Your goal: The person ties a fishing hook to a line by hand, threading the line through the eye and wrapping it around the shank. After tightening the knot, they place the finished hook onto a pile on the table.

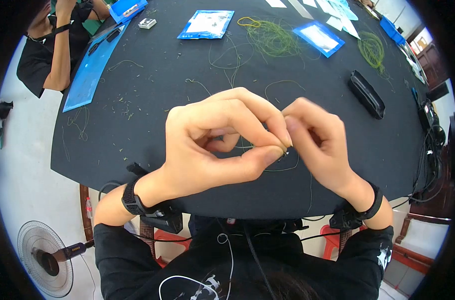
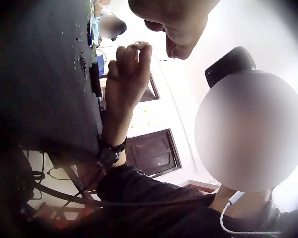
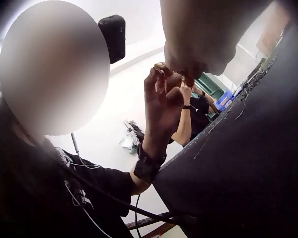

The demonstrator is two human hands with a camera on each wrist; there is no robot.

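In the head view my left hand [image 1: 212, 145] pinches a small dark piece with shiny specks [image 1: 284, 154] between thumb and forefinger; most of it is hidden by the fingertips. A thin green cord [image 1: 245, 147] shows behind that hand. My right hand [image 1: 320, 142] meets the left fingertips, its thumb and forefinger pinched together at the piece. From there a fine cord [image 1: 297, 161] loops down below the fingers. Both hands are raised over the black table [image 1: 137, 135]. The wrist views show the left hand [image 3: 161, 106] and right hand [image 2: 129, 74] with curled fingers.
Coils of green cord [image 1: 272, 39] lie at the back, near blue-edged packets [image 1: 206, 25]. A black tray [image 1: 366, 94] stands at the right. Cord scraps dot the left side beside a blue strip [image 1: 90, 75]. Another person [image 1: 52, 55] sits at the far left.
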